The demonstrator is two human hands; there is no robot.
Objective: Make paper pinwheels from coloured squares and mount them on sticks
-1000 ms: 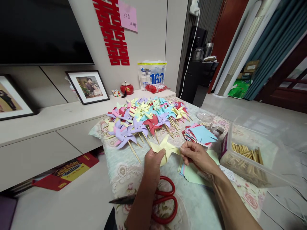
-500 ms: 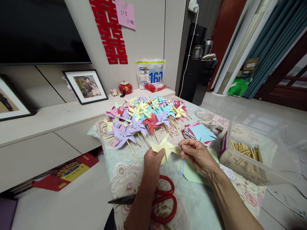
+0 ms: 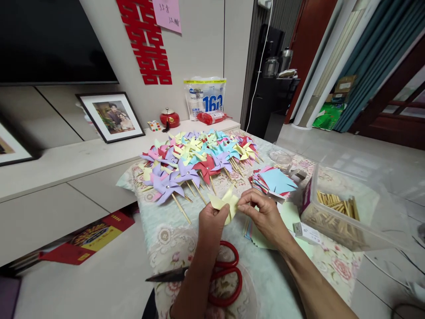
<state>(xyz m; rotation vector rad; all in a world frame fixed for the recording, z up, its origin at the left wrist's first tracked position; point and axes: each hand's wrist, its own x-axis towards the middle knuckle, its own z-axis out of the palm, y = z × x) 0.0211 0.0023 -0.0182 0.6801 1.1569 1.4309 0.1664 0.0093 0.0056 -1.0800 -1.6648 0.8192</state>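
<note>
My left hand [image 3: 213, 219] is closed, its thumb pressing on a pale yellow paper pinwheel [image 3: 229, 199] whose blades are partly folded in. At the sheet's right side my right hand [image 3: 260, 210] pinches a tip of the same paper; its fingertips hide what exactly lies between them. Red-handled scissors [image 3: 229, 270] lie beneath my left forearm, blades pointing left. Beyond my hands lie many finished pinwheels [image 3: 206, 167] on sticks, in purple, red, yellow, blue and pink. Right of them is a stack of cut coloured squares [image 3: 277, 180], with green sheets [image 3: 287, 217] nearer to me.
A clear plastic bin [image 3: 332, 226] with short wooden sticks [image 3: 338, 206] stands on the table's right side. Small white boxes [image 3: 307, 232] lie beside it, and a clear round container [image 3: 280, 156] is farther back. A cabinet [image 3: 66, 153] holds a framed photo [image 3: 111, 117] and a red jar [image 3: 169, 118].
My right hand has moved left toward my left hand, bringing the paper's right tip inward. The view has shifted slightly.
</note>
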